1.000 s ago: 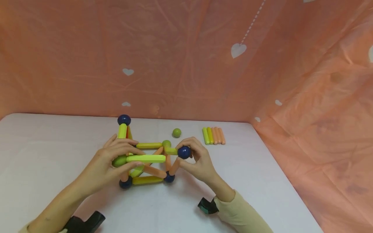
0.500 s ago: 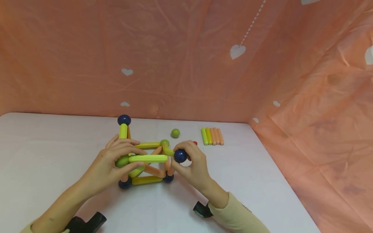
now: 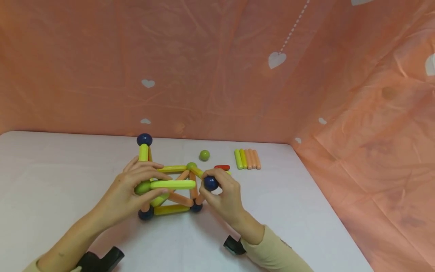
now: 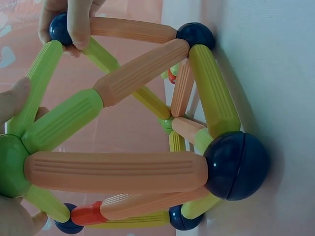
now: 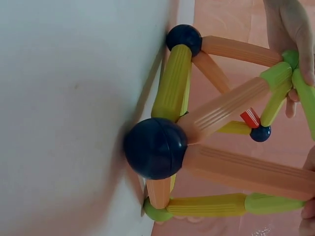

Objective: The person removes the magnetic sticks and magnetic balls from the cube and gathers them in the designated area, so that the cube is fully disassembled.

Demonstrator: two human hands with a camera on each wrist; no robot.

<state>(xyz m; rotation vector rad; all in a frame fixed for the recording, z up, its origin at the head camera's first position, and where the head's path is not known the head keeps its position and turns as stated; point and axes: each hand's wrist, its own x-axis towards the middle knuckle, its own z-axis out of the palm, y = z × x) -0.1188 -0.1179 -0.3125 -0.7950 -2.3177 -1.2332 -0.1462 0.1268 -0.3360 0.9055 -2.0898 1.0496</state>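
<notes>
A frame of magnetic rods and balls (image 3: pixel 171 210) stands on the white table, with navy and green balls at its corners. My left hand (image 3: pixel 130 185) holds a green ball (image 3: pixel 142 187) at the upper left of the frame; a light green rod (image 3: pixel 173 184) runs right from it. My right hand (image 3: pixel 224 196) pinches a navy ball (image 3: pixel 211 183) at the frame's upper right. In the left wrist view, an orange rod (image 4: pixel 133 29) and a yellow-green rod (image 4: pixel 101 55) meet that navy ball (image 4: pixel 61 28). The light green rod's end appears at the ball; contact is unclear.
Behind the frame lies a loose green ball (image 3: pixel 204 155). A row of green, yellow and orange rods (image 3: pixel 249 159) lies to its right. One red rod (image 3: pixel 222 167) is just behind my right hand. A pink curtain (image 3: pixel 217 75) hangs along the table's back edge.
My right hand has moved left and slightly down with the navy ball, closer to the light green rod's end. The red rod behind that hand has come into view. My left hand barely shifted.
</notes>
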